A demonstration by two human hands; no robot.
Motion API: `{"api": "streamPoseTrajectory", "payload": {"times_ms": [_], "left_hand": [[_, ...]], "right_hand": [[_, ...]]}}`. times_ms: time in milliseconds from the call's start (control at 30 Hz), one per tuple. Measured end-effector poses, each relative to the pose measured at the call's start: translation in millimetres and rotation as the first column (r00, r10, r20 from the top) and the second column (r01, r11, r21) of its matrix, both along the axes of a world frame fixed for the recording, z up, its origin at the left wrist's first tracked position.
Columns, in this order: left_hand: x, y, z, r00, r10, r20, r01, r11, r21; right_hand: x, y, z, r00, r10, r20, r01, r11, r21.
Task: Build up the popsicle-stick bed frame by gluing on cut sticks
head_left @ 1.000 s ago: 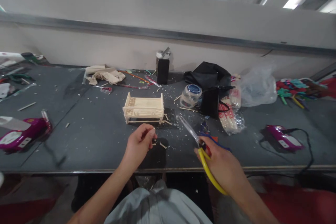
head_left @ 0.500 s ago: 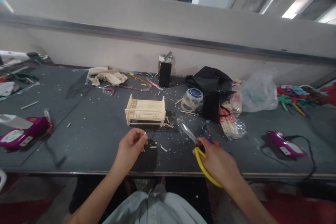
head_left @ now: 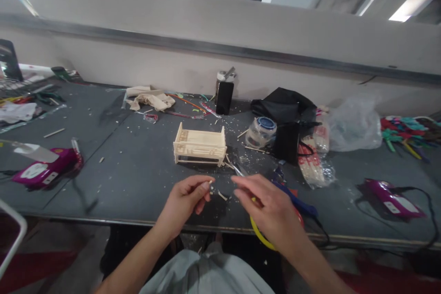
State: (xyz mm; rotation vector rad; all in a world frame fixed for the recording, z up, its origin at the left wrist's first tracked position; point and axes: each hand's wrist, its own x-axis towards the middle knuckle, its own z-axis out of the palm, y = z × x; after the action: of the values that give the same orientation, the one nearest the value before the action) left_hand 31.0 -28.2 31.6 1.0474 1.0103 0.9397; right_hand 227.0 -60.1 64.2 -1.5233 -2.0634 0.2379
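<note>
My left hand point(head_left: 189, 200) is closed in a pinch, with a short piece of pale wooden stick point(head_left: 211, 182) between thumb and fingertips. My right hand point(head_left: 265, 200) hovers just right of it, fingers stretched forward and apart. Beneath the right hand are the scissors: their metal blades point(head_left: 239, 170) point away from me and a yellow handle point(head_left: 258, 232) shows near the table edge. My palm hides their middle. Beyond both hands stands a small bed-like model made of wooden sticks point(head_left: 201, 140), upright on the dark table point(head_left: 138, 179).
Cut bits of stick point(head_left: 223, 196) lie before the hands. Blue-handled pliers point(head_left: 296, 197) are beside the right hand. A clear jar with blue lid point(head_left: 261, 132), stick packets point(head_left: 310, 161) and a black phone point(head_left: 224, 98) stand behind. Purple glue-gun-like devices point(head_left: 48, 167) lie at both sides.
My right hand has moved left toward the left hand, and its fingers have loosened from the scissors, which shifted left with it. The left hand still pinches the small stick piece.
</note>
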Motion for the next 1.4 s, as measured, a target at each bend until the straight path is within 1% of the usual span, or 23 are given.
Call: {"api": "streamPoseTrajectory", "payload": {"times_ms": [33, 67, 133, 200, 267, 333, 467, 567, 700, 800, 900, 1000, 1067, 1133, 1267, 1333, 1400], "left_hand": [[1, 2, 1.2, 1.0, -0.031, -0.002, 0.031, 0.999, 0.007], [2, 4, 2.3, 0.998, -0.063, 0.0, 0.063, 0.998, 0.013], [4, 10, 4.1, 0.993, -0.116, 0.01, 0.116, 0.993, 0.024], [5, 16, 4.9, 0.988, -0.148, 0.045, 0.147, 0.989, 0.018], [8, 22, 4.3, 0.984, -0.15, 0.093, 0.15, 0.989, 0.004], [10, 27, 2.4, 0.985, -0.132, 0.107, 0.134, 0.991, -0.003], [16, 36, -2.9, 0.996, -0.079, 0.046, 0.079, 0.997, -0.018], [18, 43, -5.5, 0.998, -0.049, 0.031, 0.049, 0.999, -0.002], [18, 50, -7.7, 1.0, -0.026, 0.01, 0.026, 0.999, 0.041], [17, 52, -11.4, 0.999, 0.042, 0.002, -0.042, 0.995, 0.089], [15, 52, -16.3, 0.992, 0.118, -0.037, -0.114, 0.988, 0.107], [12, 50, -19.8, 0.985, 0.141, -0.097, -0.13, 0.985, 0.113], [11, 48, -20.8, 0.98, 0.146, -0.135, -0.124, 0.98, 0.157], [10, 46, -20.6, 0.967, 0.169, -0.189, -0.121, 0.963, 0.241], [8, 42, -16.6, 0.906, 0.275, -0.321, -0.107, 0.884, 0.456], [8, 42, -12.9, 0.881, 0.307, -0.361, -0.084, 0.851, 0.518], [8, 44, -9.1, 0.864, 0.31, -0.396, -0.049, 0.836, 0.547]], "right_hand": [[-7, 5, -1.0, 0.995, 0.07, -0.067, -0.069, 0.997, 0.015], [-13, 11, -2.8, 0.988, 0.122, -0.094, -0.12, 0.992, 0.03], [-20, 22, -7.7, 0.983, 0.172, -0.07, -0.167, 0.983, 0.076], [-22, 30, -11.6, 0.984, 0.178, 0.001, -0.176, 0.974, 0.145], [-20, 35, -13.2, 0.986, 0.159, 0.052, -0.166, 0.965, 0.201], [-19, 37, -13.8, 0.988, 0.136, 0.073, -0.149, 0.963, 0.224], [-18, 40, -16.3, 0.992, 0.104, 0.077, -0.118, 0.969, 0.216], [-19, 44, -18.3, 0.993, 0.092, 0.079, -0.106, 0.975, 0.196], [-22, 51, -17.6, 0.98, 0.026, 0.197, -0.082, 0.956, 0.283], [-24, 57, -17.2, 0.962, -0.032, 0.272, -0.066, 0.938, 0.341], [-24, 62, -19.1, 0.95, -0.099, 0.295, -0.026, 0.92, 0.39], [-24, 66, -21.3, 0.942, -0.138, 0.305, 0.005, 0.916, 0.401], [-24, 69, -21.8, 0.938, -0.149, 0.314, 0.017, 0.921, 0.389], [-24, 71, -22.0, 0.934, -0.154, 0.322, 0.023, 0.926, 0.378], [-24, 74, -23.4, 0.929, -0.165, 0.331, 0.03, 0.926, 0.376], [-24, 75, -24.7, 0.928, -0.166, 0.333, 0.031, 0.926, 0.375], [-24, 75, -25.8, 0.928, -0.166, 0.334, 0.031, 0.927, 0.374]]}}
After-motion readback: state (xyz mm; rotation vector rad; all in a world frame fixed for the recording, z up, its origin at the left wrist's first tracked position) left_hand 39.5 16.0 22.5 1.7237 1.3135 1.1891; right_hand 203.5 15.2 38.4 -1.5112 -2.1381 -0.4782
